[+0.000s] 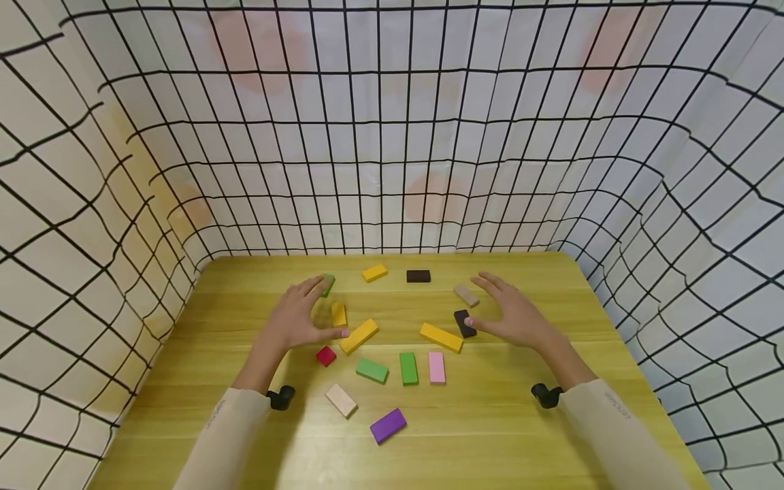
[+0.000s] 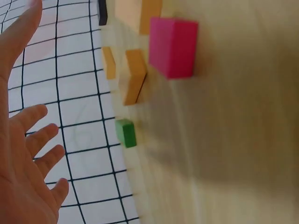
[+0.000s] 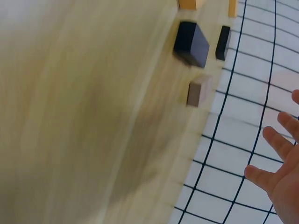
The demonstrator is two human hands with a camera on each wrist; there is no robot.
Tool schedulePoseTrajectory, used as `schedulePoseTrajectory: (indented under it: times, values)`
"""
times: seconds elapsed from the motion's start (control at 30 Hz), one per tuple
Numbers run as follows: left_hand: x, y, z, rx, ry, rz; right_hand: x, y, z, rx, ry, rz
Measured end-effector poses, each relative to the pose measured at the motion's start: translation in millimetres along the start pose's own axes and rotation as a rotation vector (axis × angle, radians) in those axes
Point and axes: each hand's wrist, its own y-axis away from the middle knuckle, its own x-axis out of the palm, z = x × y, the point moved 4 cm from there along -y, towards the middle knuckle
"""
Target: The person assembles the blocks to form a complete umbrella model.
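Observation:
In the head view my left hand (image 1: 301,318) hovers over the left side of the table, fingers spread and holding nothing. Close to it are a green block (image 1: 329,285), a short yellow block (image 1: 339,314), a long yellow block (image 1: 359,337) and a red block (image 1: 326,356). My right hand (image 1: 513,314) is held over the right side, likewise spread, with nothing in it. By its thumb lies a black block (image 1: 464,324); a beige block (image 1: 466,295) is near its fingertips. Both wrist views show the hands raised apart from the blocks, the red block (image 2: 173,48) and black block (image 3: 191,44) standing out there.
Between the hands lie another yellow block (image 1: 442,337), two green blocks (image 1: 408,369) and a pink block (image 1: 437,368). Nearer are a pale block (image 1: 341,400) and a purple block (image 1: 388,426). Farther back sit a yellow block (image 1: 375,273) and black block (image 1: 418,276). Black-gridded white walls (image 1: 392,150) surround the table.

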Motion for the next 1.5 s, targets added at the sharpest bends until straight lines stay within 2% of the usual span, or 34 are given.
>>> schedulePoseTrajectory:
  times: [0.13,0.47,0.63,0.8,0.93,1.07,1.27,1.5]
  values:
    - [8.2,8.7,-5.5,0.011,0.016,-0.014,11,7.1,10,0.012,-0.037,0.003]
    - [26.5,25.0,-20.0,0.045,0.108,-0.03,34,24.9,36,-0.048,-0.112,-0.019]
    - [36.6,35.1,-29.0,0.022,0.173,-0.006,48,30.2,46,-0.045,-0.138,-0.001]
    - [47.9,43.0,-38.4,0.026,0.221,0.017,61,33.0,55,-0.072,-0.181,0.002]
    - [55.3,44.8,-45.9,0.051,0.224,0.023,68,33.0,64,-0.096,-0.205,-0.007]
    - [59.8,45.7,-53.8,0.067,0.23,0.03,77,32.9,73,-0.089,-0.229,0.022]
    - [67.1,48.4,-67.5,0.072,0.272,0.075,91,32.2,83,-0.069,-0.233,0.081]
    - [74.2,53.5,-75.8,0.06,0.31,0.128,103,27.5,93,-0.096,-0.242,0.119]
